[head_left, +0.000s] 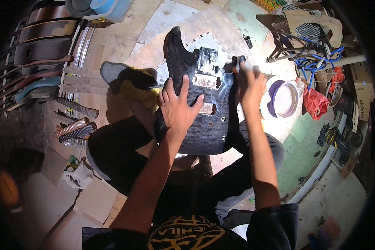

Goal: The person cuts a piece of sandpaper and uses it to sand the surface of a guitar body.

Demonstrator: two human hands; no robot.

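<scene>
Left hand (178, 106) lay flat on the black guitar body (196, 135), fingers spread wide, thumb tip between two cutouts (206, 81); it pressed, it didn't pinch. Right hand (254, 81), up and right of that, was curled by the body's right-hand edge (231, 85) — blurred, so couldn't tell what, if anything, it held; body sat directly under the left palm, legs (116, 143) below and to either side; purple-rimmed tub (273, 95) was just right of the right hand. Step looked like edge work; doing it well likely meant steady left-palm weight so the body couldn't rock, light even strokes along the curve, left fingers clear of the cutout rims; main risk — body twisting, since the right hand worked off to one side.
</scene>
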